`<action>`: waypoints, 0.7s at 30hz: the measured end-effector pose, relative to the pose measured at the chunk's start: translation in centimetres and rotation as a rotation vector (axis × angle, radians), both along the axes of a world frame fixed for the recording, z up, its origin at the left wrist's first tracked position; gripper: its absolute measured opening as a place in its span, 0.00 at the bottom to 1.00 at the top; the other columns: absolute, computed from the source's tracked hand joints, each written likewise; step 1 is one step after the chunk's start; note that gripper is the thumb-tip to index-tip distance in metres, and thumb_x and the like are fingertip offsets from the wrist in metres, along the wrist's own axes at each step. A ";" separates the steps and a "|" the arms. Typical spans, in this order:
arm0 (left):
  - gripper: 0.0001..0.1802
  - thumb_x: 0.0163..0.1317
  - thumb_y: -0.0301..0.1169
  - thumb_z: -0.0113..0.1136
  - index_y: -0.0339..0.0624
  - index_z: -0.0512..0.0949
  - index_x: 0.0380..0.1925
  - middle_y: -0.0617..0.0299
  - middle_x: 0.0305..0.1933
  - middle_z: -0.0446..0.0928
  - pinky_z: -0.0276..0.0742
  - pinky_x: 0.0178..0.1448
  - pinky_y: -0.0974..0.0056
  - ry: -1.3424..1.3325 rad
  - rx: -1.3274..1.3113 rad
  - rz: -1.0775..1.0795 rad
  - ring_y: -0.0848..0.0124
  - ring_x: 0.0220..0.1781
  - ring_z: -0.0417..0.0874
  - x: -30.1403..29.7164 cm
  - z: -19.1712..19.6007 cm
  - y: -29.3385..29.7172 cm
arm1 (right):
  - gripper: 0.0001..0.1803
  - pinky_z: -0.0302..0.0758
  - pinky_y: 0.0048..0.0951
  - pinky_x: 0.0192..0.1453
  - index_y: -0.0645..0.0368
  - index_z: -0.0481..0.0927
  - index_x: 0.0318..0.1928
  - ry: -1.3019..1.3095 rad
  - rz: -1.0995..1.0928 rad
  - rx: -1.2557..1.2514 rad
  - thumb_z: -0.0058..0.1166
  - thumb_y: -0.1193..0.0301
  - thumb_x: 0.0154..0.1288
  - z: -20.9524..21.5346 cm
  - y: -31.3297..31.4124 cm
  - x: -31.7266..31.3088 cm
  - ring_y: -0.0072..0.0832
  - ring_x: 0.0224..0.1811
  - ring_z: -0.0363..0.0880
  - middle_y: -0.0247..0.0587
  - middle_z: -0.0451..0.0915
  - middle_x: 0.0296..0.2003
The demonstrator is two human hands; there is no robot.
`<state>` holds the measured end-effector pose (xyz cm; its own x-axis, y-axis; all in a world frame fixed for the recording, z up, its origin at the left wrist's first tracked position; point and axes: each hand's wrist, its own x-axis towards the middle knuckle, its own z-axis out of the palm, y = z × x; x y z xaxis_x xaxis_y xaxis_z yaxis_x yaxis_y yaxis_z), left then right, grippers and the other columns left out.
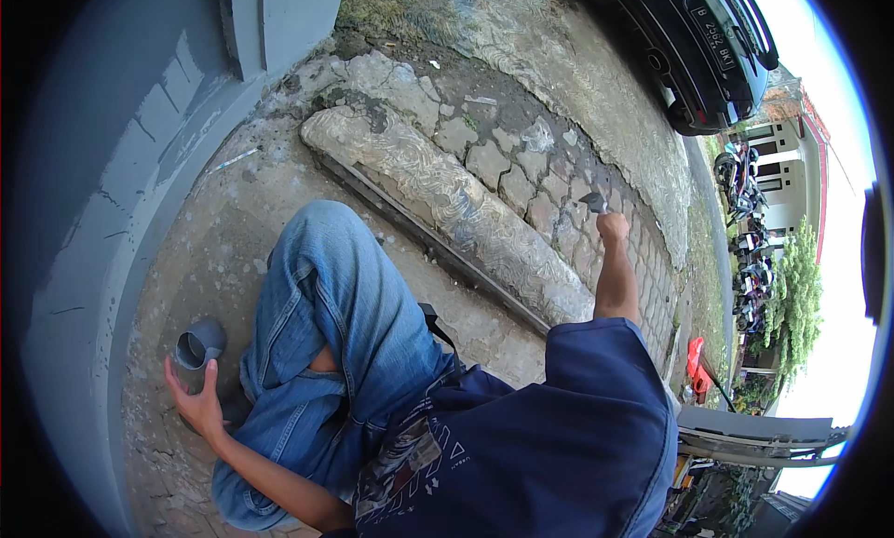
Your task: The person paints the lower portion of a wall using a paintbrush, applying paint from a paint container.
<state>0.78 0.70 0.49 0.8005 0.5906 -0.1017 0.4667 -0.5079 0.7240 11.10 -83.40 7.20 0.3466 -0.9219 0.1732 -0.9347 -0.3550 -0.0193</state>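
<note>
My right hand point(613, 226), arm stretched out to the right, is closed around the handle of a small trowel point(592, 203). The trowel's dark blade points left, above the cracked paving; whether it touches the ground I cannot tell. Low on the left, my left hand point(197, 403) has thumb and fingers spread apart. Just beyond its fingertips stands a short grey pipe-like cylinder point(201, 341) with an open end, on the concrete beside my bent knee. Whether the fingers touch it is hard to make out.
A raised, rough concrete slab point(447, 194) with a dark channel point(438, 245) along it crosses in front of my knees. At the left rises a grey wall point(112, 194). Farther off are a black car point(684, 54), several motorbikes point(750, 259) and an orange-red bag point(697, 363).
</note>
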 end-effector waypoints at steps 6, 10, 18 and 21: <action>0.46 0.51 0.39 0.75 0.44 0.63 0.69 0.46 0.70 0.66 0.61 0.72 0.49 -0.009 -0.022 0.000 0.54 0.73 0.66 0.0 -0.5 -0.1 | 0.31 0.75 0.46 0.60 0.72 0.82 0.46 -0.074 -0.004 0.087 0.49 0.50 0.68 0.4 0.7 0.6 0.54 0.55 0.79 0.65 0.81 0.47; 0.46 0.50 0.38 0.75 0.44 0.63 0.69 0.45 0.70 0.66 0.61 0.72 0.49 -0.010 -0.024 0.022 0.54 0.73 0.65 0.1 -0.5 0.1 | 0.26 0.76 0.48 0.57 0.64 0.82 0.49 0.002 0.037 0.050 0.50 0.52 0.67 1.2 2.7 2.4 0.52 0.55 0.79 0.59 0.81 0.49; 0.46 0.50 0.35 0.75 0.43 0.63 0.68 0.43 0.70 0.65 0.60 0.73 0.49 -0.045 -0.049 0.005 0.52 0.73 0.65 0.2 -0.2 -0.3 | 0.26 0.76 0.45 0.57 0.68 0.84 0.43 0.044 0.055 0.098 0.52 0.54 0.66 0.7 2.1 3.0 0.50 0.54 0.81 0.61 0.82 0.47; 0.45 0.50 0.35 0.75 0.42 0.64 0.68 0.43 0.70 0.65 0.59 0.73 0.50 -0.052 -0.035 0.007 0.51 0.73 0.65 -0.2 -0.1 0.1 | 0.25 0.77 0.50 0.56 0.64 0.82 0.50 -0.169 -0.072 0.065 0.51 0.54 0.68 1.3 7.6 3.1 0.52 0.55 0.80 0.56 0.81 0.51</action>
